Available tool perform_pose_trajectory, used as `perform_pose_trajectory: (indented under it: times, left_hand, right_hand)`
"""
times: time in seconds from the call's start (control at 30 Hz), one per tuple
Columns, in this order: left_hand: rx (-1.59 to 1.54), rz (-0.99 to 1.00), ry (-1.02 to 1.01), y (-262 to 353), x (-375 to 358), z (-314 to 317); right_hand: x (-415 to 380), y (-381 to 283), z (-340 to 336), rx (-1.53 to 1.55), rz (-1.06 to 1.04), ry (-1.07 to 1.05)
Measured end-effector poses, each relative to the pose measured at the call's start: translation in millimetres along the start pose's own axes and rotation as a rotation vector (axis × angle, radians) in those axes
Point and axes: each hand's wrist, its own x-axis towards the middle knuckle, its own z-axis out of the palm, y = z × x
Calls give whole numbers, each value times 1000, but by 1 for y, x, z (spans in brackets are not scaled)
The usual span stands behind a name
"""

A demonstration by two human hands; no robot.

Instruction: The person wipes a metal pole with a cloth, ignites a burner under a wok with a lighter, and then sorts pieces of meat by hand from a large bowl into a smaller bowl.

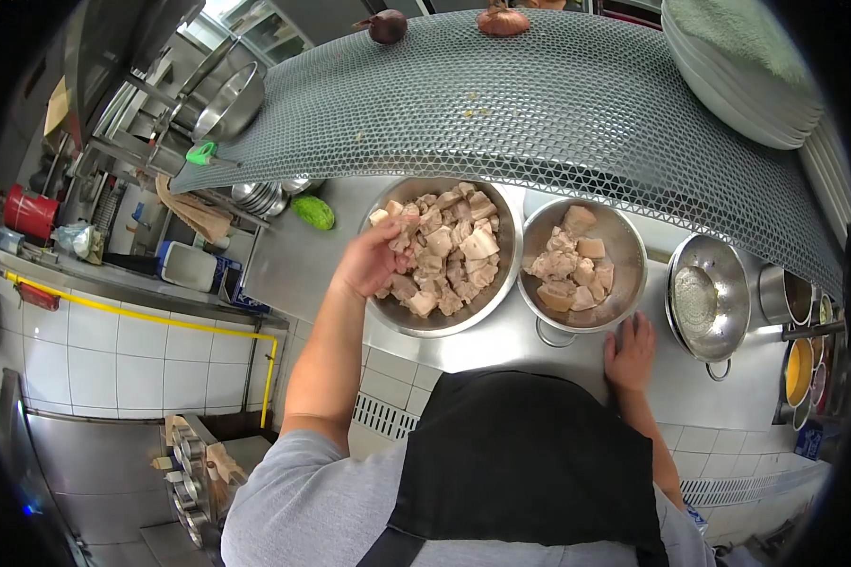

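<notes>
Mostly pinkish-grey, irregular meat chunks [444, 248]; left hand [367, 263] among them, grip unclear; right hand [632, 359] spread flat

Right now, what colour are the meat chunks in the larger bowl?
The meat chunks are pale brown with creamy patches; see the head view.

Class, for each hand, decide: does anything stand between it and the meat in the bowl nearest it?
Nothing visible blocks the left hand: it reaches over the rim of the large bowl to the meat. The right hand is outside the smaller bowl, whose near right wall stands between it and the meat pieces inside.
</notes>
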Motion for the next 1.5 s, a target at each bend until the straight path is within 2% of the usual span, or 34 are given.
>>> perform_pose_trajectory:
  times: [0.07,0.1,0.17,0.2,0.27,0.3,0.37,0.4,0.47,0.5,0.57,0.7,0.77,0.9,0.97,1.2,1.27,1.5]
  left_hand:
    - [470,21,176,-1,5,-1]
    - [468,20,176,-1,6,3]
    - [910,-70,155,-1,8,22]
    - [907,-70,155,-2,8,37]
    - [711,44,-45,-6,9,68]
    - [706,45,-45,-7,11,75]
    - [634,357,-190,-7,15,85]
    - [633,358,-190,-3,17,82]
    - [1427,320,126,10,19,65]
    - [1434,326,121,7,20,52]
    - [1547,36,96,-8,18,23]
    - [1642,31,48,-14,4,9]
    - [1632,119,248,-6,4,-2]
    - [1630,209,395,28,-2,-3]
    - [1562,324,458,34,-3,-6]
    - [1573,205,347,21,-1,15]
    - [1327,185,243,20,-1,21]
    - [1488,257,232,36,-10,54]
  right_hand:
    - [0,-1,0,-10,7,-3]
    - [1,-1,-1,-10,5,-7]
    - [1,-1,-2,-13,1,-14]
    - [1,-1,-2,-15,1,-10]
    - [0,-1,0,-19,-3,-9]
    - [0,1,2,-19,-14,5]
    - [-1,4,4,-23,-26,17]
    - [-1,5,5,-29,-32,25]
    - [0,4,6,-31,-35,40]
    - [0,3,5,-31,-26,41]
    - [-2,3,6,-28,-7,42]
    - [-2,1,4,-24,9,33]
    - [-4,0,2,-31,10,13]
    - [1,3,7,-8,-21,31]
    - [1,4,8,-5,-29,37]
    - [2,1,-1,-26,-2,-18]
    - [1,2,1,-23,-7,-18]
    - [-1,7,14,15,-20,47]
